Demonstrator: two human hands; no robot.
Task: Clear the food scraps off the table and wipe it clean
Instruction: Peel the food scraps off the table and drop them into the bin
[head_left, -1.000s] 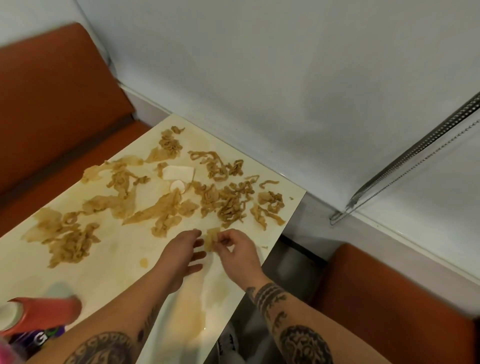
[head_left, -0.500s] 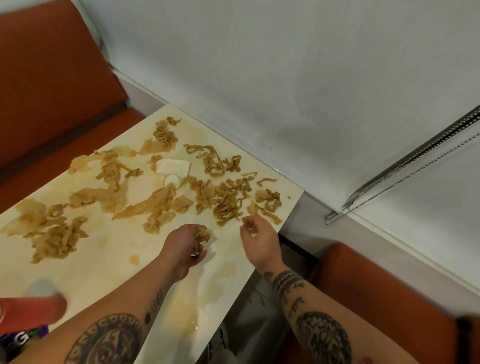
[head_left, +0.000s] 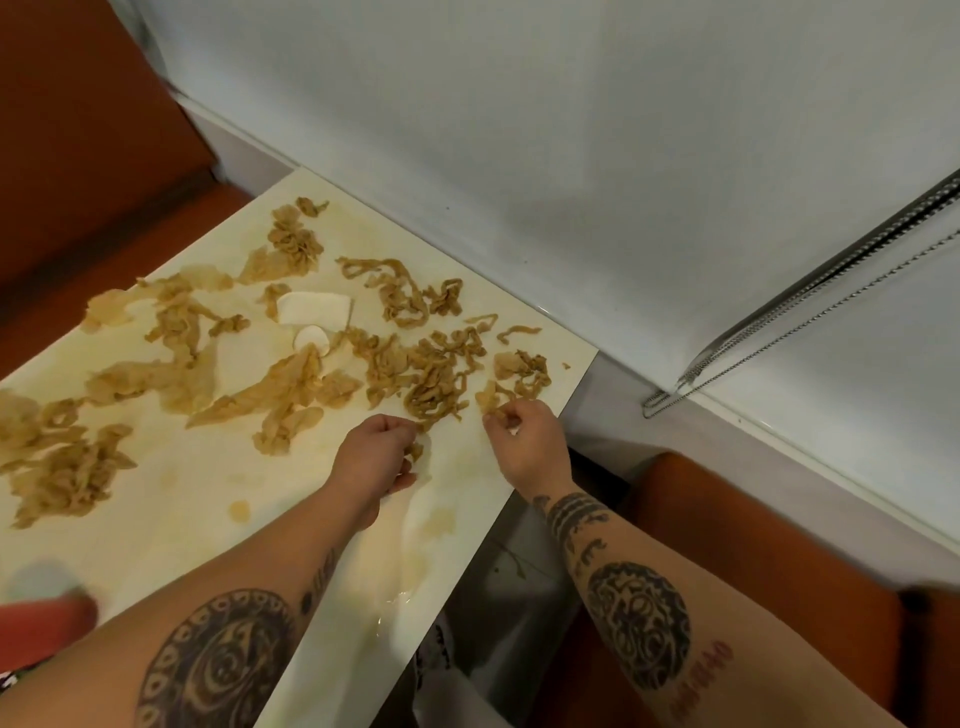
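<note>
Worktop (head_left: 182, 519): pale, stained with wet patches at the near end.
Left grip (head_left: 371, 457): a clump of scraps is held in curled fingers.
Right grip (head_left: 530, 441): a strip is pinched by the worktop's right edge.
Food scraps (head_left: 415, 374): brown strips are scattered across the worktop beyond, around two white pieces (head_left: 314, 309).

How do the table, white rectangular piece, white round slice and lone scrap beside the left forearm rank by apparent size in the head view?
1. table
2. white rectangular piece
3. white round slice
4. lone scrap, smallest though nearer the camera
</note>
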